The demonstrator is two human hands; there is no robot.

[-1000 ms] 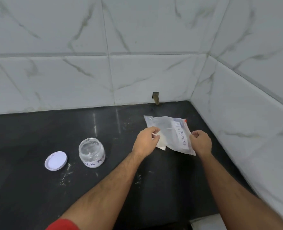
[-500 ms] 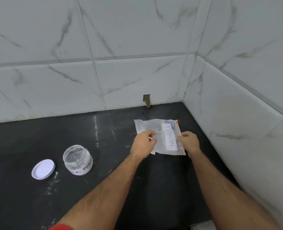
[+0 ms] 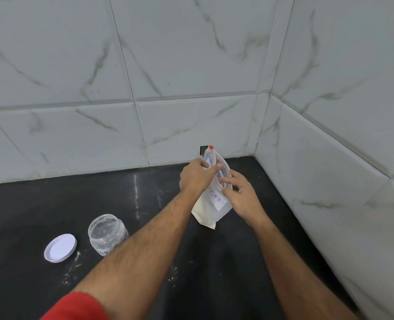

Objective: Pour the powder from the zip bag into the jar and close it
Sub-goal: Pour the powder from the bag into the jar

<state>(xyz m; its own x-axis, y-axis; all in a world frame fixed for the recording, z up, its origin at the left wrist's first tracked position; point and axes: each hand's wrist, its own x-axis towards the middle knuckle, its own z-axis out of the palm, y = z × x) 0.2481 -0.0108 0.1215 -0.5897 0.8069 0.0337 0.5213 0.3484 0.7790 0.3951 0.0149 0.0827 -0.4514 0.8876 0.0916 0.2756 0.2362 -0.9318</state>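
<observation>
Upright zip bag; open jar

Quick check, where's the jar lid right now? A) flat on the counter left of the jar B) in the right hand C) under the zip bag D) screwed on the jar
A: the white lid lies flat on the dark counter just left of the open jar, while both hands are at the zip bag.

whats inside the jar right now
The jar stands open beside its white lid. Through the mouth and clear wall only a whitish film shows, no heap of powder. The left forearm covers its lower right side, so that part of the base is hidden.
</observation>
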